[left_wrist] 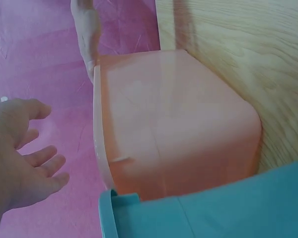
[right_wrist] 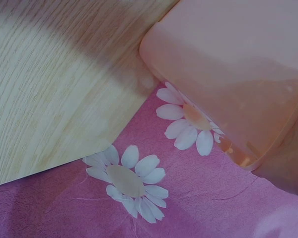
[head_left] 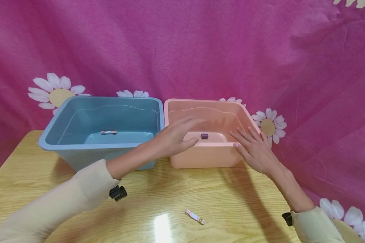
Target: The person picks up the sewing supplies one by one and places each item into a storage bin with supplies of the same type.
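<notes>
My left hand (head_left: 178, 136) hovers over the left part of the pink bin (head_left: 205, 157), fingers loosely extended and holding nothing. The left wrist view also shows this hand (left_wrist: 27, 153) apart from the bin's rim. At the bin's front right corner, my right hand (head_left: 257, 152) lies with spread, straight fingers over the rim. In the right wrist view only a blurred part of that hand (right_wrist: 285, 161) shows, beside the rim. Inside the pink bin a spool of dark purple thread (head_left: 204, 136) lies on its side.
Left of the pink bin stands a blue bin (head_left: 106, 153) holding a small banded bundle of cord (head_left: 108, 132). A small flat strip (head_left: 195, 217), white with pink and yellow ends, lies on the wooden table (head_left: 140, 202). A magenta flowered cloth (head_left: 182, 50) hangs behind.
</notes>
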